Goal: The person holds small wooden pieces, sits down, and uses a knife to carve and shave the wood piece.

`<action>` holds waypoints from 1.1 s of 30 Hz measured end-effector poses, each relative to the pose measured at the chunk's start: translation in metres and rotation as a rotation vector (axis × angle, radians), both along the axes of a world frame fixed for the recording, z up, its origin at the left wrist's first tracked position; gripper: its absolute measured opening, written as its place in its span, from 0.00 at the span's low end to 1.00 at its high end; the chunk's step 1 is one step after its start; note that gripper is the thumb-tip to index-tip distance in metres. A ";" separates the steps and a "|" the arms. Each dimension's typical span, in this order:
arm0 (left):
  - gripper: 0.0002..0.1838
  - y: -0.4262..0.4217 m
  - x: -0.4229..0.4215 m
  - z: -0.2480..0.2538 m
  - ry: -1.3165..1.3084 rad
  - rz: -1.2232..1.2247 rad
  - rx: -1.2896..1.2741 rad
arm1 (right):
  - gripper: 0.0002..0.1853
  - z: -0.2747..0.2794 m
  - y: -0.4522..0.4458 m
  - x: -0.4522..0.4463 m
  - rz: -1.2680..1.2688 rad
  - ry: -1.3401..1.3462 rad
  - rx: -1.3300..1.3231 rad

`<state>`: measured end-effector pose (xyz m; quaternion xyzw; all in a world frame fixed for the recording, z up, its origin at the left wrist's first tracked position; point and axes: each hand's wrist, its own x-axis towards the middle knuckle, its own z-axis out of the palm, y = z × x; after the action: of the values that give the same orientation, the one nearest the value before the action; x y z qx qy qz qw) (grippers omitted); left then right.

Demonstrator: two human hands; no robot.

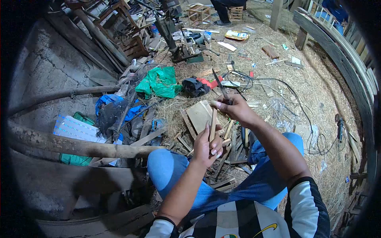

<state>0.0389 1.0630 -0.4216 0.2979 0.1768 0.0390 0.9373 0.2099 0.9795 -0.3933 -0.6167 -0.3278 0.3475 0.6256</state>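
My left hand (208,146) is closed around a thin wooden strip (213,122), which stands nearly upright between thumb and fingers. Just above and to the right, my right hand (237,108) grips a knife (220,85) with a dark, pointed blade aimed up and to the left. My right thumb is close to the strip's upper end; whether they touch I cannot tell. Behind the strip, a pale wooden board (199,115) lies tilted among wood scraps on the ground. The knife's handle is mostly hidden in my fingers.
Wood scraps lie between my knees. A green plastic bag (159,82) and a black bag (195,87) lie ahead. A machine (186,45) stands farther off. Cables and an angle grinder (339,126) are on the right, a thick pole (79,144) on the left. Two other people are partly visible far back.
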 end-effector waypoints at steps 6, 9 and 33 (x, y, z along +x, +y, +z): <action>0.27 -0.002 0.000 -0.002 -0.018 -0.040 0.030 | 0.18 -0.001 -0.002 0.003 0.013 -0.100 -0.051; 0.26 -0.002 0.000 -0.003 -0.004 -0.035 0.043 | 0.19 -0.013 0.001 0.004 0.031 -0.114 -0.035; 0.12 0.013 0.010 0.002 -0.060 0.650 0.394 | 0.19 0.004 0.001 -0.022 0.022 0.198 -0.013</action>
<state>0.0485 1.0764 -0.4198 0.3994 0.2234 0.3762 0.8056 0.1876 0.9809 -0.3895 -0.5797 -0.2687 0.4157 0.6472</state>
